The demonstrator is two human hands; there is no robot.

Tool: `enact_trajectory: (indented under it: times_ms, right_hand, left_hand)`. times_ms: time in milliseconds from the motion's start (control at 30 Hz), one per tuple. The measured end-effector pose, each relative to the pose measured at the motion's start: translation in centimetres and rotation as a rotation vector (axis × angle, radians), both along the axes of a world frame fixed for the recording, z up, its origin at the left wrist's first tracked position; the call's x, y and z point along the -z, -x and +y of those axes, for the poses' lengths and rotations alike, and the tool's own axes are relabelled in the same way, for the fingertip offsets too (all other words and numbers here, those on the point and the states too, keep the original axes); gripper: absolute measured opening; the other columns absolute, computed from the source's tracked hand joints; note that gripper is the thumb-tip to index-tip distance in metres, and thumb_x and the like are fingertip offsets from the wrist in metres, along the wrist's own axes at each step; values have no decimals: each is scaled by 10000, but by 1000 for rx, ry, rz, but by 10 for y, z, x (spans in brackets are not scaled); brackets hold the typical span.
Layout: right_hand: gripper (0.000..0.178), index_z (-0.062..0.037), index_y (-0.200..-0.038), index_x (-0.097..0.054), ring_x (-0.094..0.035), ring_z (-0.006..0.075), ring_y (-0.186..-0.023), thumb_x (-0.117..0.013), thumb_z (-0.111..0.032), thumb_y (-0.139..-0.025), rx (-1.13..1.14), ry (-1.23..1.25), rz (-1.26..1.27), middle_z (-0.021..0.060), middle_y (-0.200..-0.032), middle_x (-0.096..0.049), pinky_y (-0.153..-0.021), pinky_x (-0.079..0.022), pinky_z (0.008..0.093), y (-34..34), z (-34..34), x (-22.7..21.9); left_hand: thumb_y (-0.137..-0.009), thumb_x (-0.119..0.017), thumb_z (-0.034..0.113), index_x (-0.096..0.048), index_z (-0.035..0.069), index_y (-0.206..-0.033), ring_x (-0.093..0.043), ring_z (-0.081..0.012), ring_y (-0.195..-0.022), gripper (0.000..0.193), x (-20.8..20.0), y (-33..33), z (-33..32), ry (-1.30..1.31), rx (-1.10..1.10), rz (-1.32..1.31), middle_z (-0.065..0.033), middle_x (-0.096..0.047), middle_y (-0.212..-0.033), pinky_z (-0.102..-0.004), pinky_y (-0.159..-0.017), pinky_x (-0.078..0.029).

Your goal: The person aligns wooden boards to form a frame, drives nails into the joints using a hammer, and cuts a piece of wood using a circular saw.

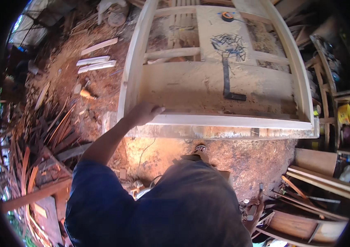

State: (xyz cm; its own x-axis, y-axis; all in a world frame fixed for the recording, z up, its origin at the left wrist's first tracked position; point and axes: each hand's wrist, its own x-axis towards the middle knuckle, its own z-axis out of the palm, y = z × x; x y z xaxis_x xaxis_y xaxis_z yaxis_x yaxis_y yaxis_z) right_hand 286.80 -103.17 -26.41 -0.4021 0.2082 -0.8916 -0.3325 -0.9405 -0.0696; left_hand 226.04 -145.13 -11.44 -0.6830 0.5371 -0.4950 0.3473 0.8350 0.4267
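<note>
A left hand [144, 113] on a wooden frame [137, 61], a right hand [258, 206] closed round a small tool [260, 187].
The frame lies before the person, side rails [296, 61] pointing away past the upper edge; the front rail's [224, 120] long axis runs left to right. How firmly the left hand grips cannot be told.

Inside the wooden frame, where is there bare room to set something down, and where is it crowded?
Mostly bare: the near panel, between the frame's left side and the L-shaped square, beyond the left hand; also between the square and the frame's right side. Crowded: the middle board around the nail pile.
</note>
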Motion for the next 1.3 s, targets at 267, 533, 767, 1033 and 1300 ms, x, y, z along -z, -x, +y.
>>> enact_trajectory:
  times_ms: [267, 533, 767, 1033, 1300]
  right_hand:
    - [283, -93, -800, -494, -459, 116, -593, -520, -235, -1043, 32, 98, 115, -15, -678, -461, -601, -412, 301, 39, -213, 23]
    - [191, -100, -871, -494, -436, 131, -575, -503, -181, -1045, -23, 139, -18, -10, -674, -449, -566, -412, 306, 55, -474, 66]
    - [207, -64, -834, -532, -536, 169, -555, -517, -160, -1016, -81, 180, -247, 38, -633, -542, -564, -480, 312, 58, -719, 106]
    - [165, -27, -863, -603, -593, 257, -544, -578, -177, -926, 88, -93, -474, 85, -655, -596, -536, -531, 384, 161, -889, 46]
    - [225, -78, -758, -570, -522, 217, -478, -555, -172, -961, 316, 124, -754, 58, -576, -534, -472, -486, 397, 355, -1023, 101]
  left_hand:
    - [-1089, -362, 483, -602, -10, -1290, -580, -412, -1212, 584, 5, 21, -10, -207, 371, -53, -254, -607, -1278, -466, -1041, -453]
    - [-955, -502, 698, -470, -97, -1408, -509, -434, -1335, 916, 17, 34, -14, -201, 651, -5, -349, -505, -1410, -482, -1092, -443]
    - [-963, -478, 716, -609, -107, -1181, -703, -426, -992, 862, 52, 47, -16, -379, 668, -97, -297, -697, -1010, -508, -880, -552]
    - [-1034, -404, 628, -644, -53, -1170, -643, -381, -1155, 735, 17, 117, -21, -413, 1186, -2, -252, -685, -1158, -493, -1003, -495]
    - [-950, -590, 604, -616, 60, -1292, -533, -351, -1316, 643, 16, 257, -88, -678, 1745, 290, -189, -586, -1374, -575, -1166, -350]
